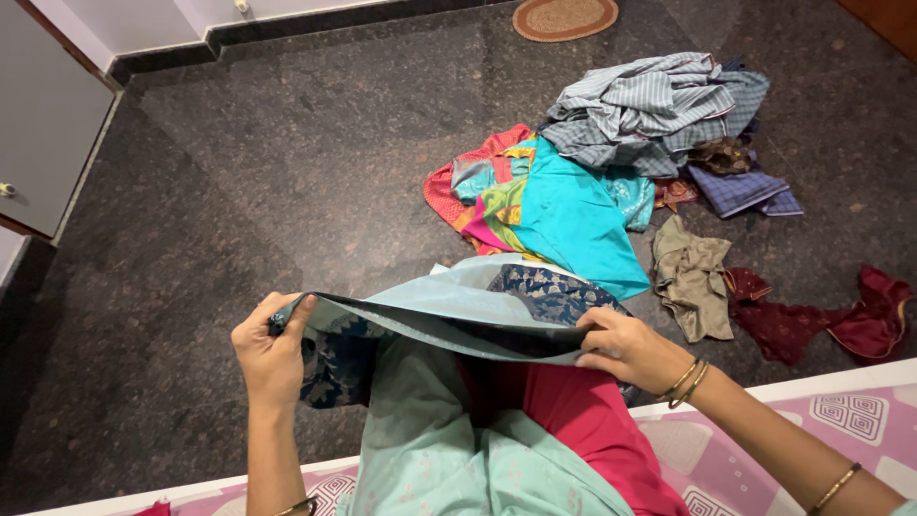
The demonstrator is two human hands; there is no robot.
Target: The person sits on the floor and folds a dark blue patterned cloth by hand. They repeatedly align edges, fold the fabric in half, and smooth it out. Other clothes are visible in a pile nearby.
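The person held a pale blue cloth with a dark navy patterned border point(449, 311) stretched out between both hands, above the lap. The left hand point(270, 355) was closed on the cloth's left corner, thumb and fingers pinched over the folded edge. The right hand point(626, 349) gripped the opposite end, its fingers curled over the edge where the navy border showed; two thin gold bangles point(686, 380) sat at that wrist. The cloth sagged slightly in the middle and hung over a mint green garment with faint print point(449, 449) and a plain red-pink fabric point(592, 420) lying on the lap (which of these was worn and which merely lay there could not be told).

Beyond the hands, on the dark speckled granite floor point(239, 191), clothes lay in loose heaps, well apart from the held cloth. Nearest was a turquoise garment with red, pink and green panels point(549, 205), its lower edge just beyond the stretched cloth. Behind it sat a crumpled pile of grey striped and checked shirts point(650, 110). To the right lay a small olive-khaki piece point(693, 277) and beside it a dark maroon garment point(821, 320). A round woven mat point(565, 17) lay at the far edge. A pink bedsheet with white square patterns point(850, 420) ran along the bottom.
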